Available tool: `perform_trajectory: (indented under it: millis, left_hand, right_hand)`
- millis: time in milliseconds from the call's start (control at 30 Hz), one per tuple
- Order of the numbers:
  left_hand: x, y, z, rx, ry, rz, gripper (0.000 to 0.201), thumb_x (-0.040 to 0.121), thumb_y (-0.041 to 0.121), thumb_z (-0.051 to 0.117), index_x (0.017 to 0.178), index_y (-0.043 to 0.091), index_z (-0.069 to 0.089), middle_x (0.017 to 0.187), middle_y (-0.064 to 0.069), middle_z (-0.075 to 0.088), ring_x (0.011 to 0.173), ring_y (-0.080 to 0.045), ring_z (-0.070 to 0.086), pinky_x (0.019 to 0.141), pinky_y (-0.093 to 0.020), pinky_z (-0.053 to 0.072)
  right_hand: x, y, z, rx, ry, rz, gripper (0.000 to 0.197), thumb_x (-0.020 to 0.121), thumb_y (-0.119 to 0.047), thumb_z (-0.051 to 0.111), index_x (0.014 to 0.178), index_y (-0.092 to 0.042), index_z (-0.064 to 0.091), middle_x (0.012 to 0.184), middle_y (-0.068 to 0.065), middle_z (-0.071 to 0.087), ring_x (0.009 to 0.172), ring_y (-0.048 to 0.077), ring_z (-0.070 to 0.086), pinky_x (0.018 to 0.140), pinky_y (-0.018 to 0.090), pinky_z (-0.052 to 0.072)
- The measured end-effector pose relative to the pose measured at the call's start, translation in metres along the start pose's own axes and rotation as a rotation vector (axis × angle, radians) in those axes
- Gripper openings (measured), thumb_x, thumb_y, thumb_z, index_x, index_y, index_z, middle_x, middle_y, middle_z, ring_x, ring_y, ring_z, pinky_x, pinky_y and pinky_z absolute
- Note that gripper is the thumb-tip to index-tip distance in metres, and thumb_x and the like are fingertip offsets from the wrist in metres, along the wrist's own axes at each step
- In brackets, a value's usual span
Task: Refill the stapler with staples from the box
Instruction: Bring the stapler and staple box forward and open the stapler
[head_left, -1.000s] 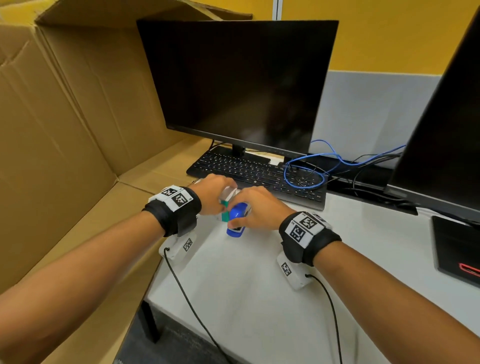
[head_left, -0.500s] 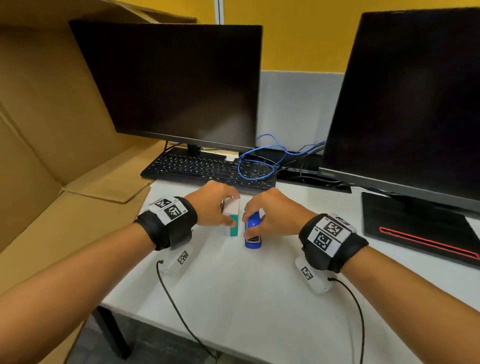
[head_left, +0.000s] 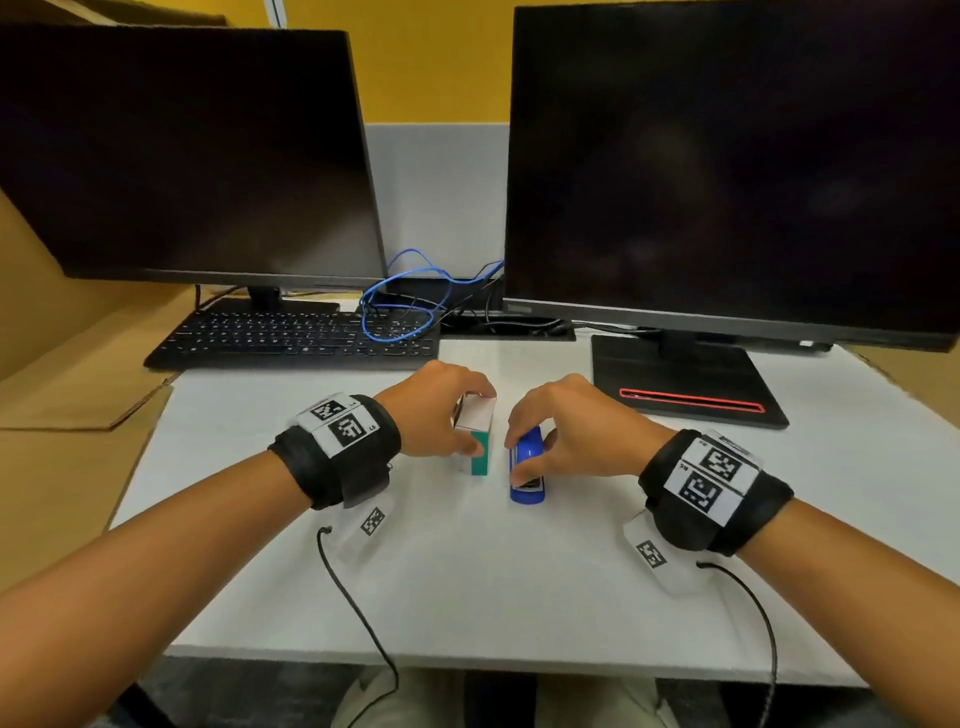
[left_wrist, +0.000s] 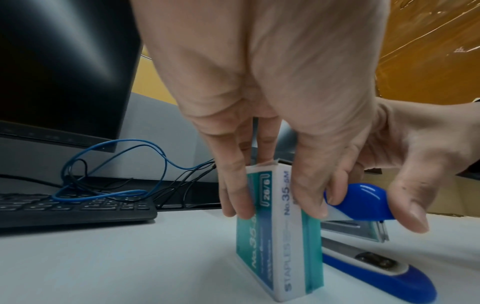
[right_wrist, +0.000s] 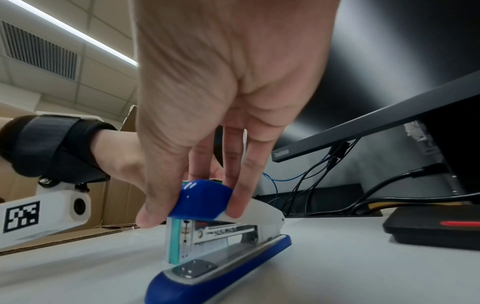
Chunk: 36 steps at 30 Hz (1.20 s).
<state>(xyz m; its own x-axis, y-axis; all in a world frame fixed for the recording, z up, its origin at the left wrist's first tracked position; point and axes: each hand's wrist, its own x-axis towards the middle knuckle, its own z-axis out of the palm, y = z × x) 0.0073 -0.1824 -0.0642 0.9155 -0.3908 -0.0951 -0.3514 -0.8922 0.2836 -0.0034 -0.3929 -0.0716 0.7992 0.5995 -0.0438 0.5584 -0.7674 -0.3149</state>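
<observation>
A green-and-white staple box (head_left: 477, 431) stands on end on the white table (head_left: 467, 587). My left hand (head_left: 467, 421) grips it from above, fingers on one face and thumb on the other (left_wrist: 276, 205). Just to its right lies a blue stapler (head_left: 527, 467) with its base flat on the table and its top arm down. My right hand (head_left: 530, 457) pinches the stapler's blue top (right_wrist: 205, 197) between thumb and fingers (right_wrist: 191, 214). In the left wrist view the box (left_wrist: 280, 236) stands in front of the stapler (left_wrist: 363, 197). The box flap looks shut.
Two dark monitors (head_left: 197, 156) (head_left: 727, 156) stand at the back. A black keyboard (head_left: 291, 338) and a loop of blue cable (head_left: 395, 306) lie behind my hands. The right monitor's black base (head_left: 685, 379) is at right. Cardboard (head_left: 62, 415) borders the table's left edge.
The head view has swung to the right. The box and stapler, pressed together a second ago, now stand side by side with a small gap. Both hands keep their hold.
</observation>
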Motion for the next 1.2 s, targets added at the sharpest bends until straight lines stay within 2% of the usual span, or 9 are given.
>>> perform_trajectory:
  millis: [233,433,500,600,733,833,900,1033,1200]
  left_hand:
    - [-0.006,0.004,-0.002,0.007,0.006,0.004,0.067,0.075,0.035,0.08,0.136,0.026,0.052,0.139,0.001,0.055,0.116,-0.019,0.056,0.094,-0.034,0.053]
    - [-0.016,-0.006,-0.012,0.06,-0.054,0.105,0.066,0.078,0.013,0.075,0.137,0.029,0.052,0.14,0.002,0.053,0.127,-0.02,0.051,0.091,-0.025,0.046]
    - [-0.019,-0.008,-0.012,0.044,-0.051,0.132,0.064,0.078,0.017,0.075,0.137,0.03,0.052,0.138,0.002,0.054,0.125,-0.019,0.052,0.088,-0.023,0.047]
    - [-0.02,-0.009,-0.008,-0.014,-0.007,0.12,0.057,0.079,0.031,0.076,0.133,0.033,0.056,0.134,0.005,0.057,0.118,-0.018,0.055,0.088,-0.028,0.053]
    - [-0.019,-0.012,-0.008,0.038,0.0,0.153,0.047,0.082,0.012,0.069,0.124,0.029,0.06,0.134,0.004,0.06,0.122,-0.02,0.056,0.088,-0.027,0.049]
    - [-0.019,-0.018,-0.012,0.124,-0.04,0.108,0.049,0.08,0.0,0.059,0.12,0.028,0.059,0.132,0.001,0.059,0.125,-0.025,0.054,0.085,-0.033,0.055]
    - [-0.019,-0.02,-0.015,0.142,-0.058,0.067,0.052,0.079,0.002,0.06,0.123,0.03,0.056,0.134,0.0,0.057,0.127,-0.027,0.053,0.086,-0.037,0.057]
    - [-0.015,-0.003,-0.012,0.122,0.009,0.113,0.064,0.081,0.028,0.072,0.138,0.034,0.044,0.144,0.007,0.051,0.131,-0.019,0.048,0.107,-0.039,0.044]
    - [-0.004,0.039,0.01,0.033,0.041,0.214,0.074,0.077,0.027,0.075,0.139,0.029,0.034,0.125,-0.001,0.062,0.109,-0.025,0.059,0.094,-0.043,0.051]
  right_hand:
    - [-0.006,0.001,0.001,-0.001,0.009,0.006,0.047,0.074,-0.052,0.077,0.115,-0.031,0.07,0.123,-0.008,0.065,0.103,0.012,0.054,0.089,0.033,0.056]
    - [-0.008,0.006,-0.004,0.031,-0.022,-0.007,0.045,0.075,-0.038,0.081,0.117,-0.033,0.066,0.131,-0.011,0.059,0.114,0.014,0.052,0.093,0.035,0.057]
    - [-0.009,0.008,-0.004,0.039,-0.029,-0.009,0.045,0.073,-0.035,0.081,0.116,-0.035,0.066,0.132,-0.011,0.056,0.115,0.014,0.053,0.092,0.034,0.058]
    - [-0.01,0.008,-0.005,0.065,-0.023,-0.005,0.045,0.074,-0.041,0.08,0.117,-0.033,0.066,0.133,-0.01,0.055,0.116,0.014,0.053,0.092,0.034,0.058]
    - [-0.007,0.006,-0.005,0.062,-0.003,0.013,0.039,0.079,-0.042,0.076,0.115,-0.03,0.067,0.13,-0.004,0.058,0.111,0.016,0.057,0.093,0.038,0.057]
    - [-0.006,0.004,-0.005,0.084,0.005,0.038,0.045,0.08,-0.038,0.076,0.121,-0.027,0.064,0.13,-0.002,0.059,0.111,0.016,0.06,0.092,0.036,0.058]
    - [-0.006,0.004,-0.005,0.108,0.002,0.055,0.05,0.08,-0.035,0.077,0.125,-0.025,0.06,0.13,-0.002,0.06,0.112,0.016,0.062,0.092,0.034,0.058]
    - [-0.006,0.005,-0.008,0.14,-0.009,0.039,0.048,0.079,-0.024,0.078,0.124,-0.023,0.06,0.127,-0.004,0.062,0.112,0.014,0.063,0.092,0.032,0.058]
    - [-0.011,0.008,-0.011,0.159,-0.04,-0.001,0.042,0.077,-0.008,0.077,0.115,-0.019,0.064,0.118,-0.004,0.068,0.105,0.01,0.066,0.094,0.026,0.055]
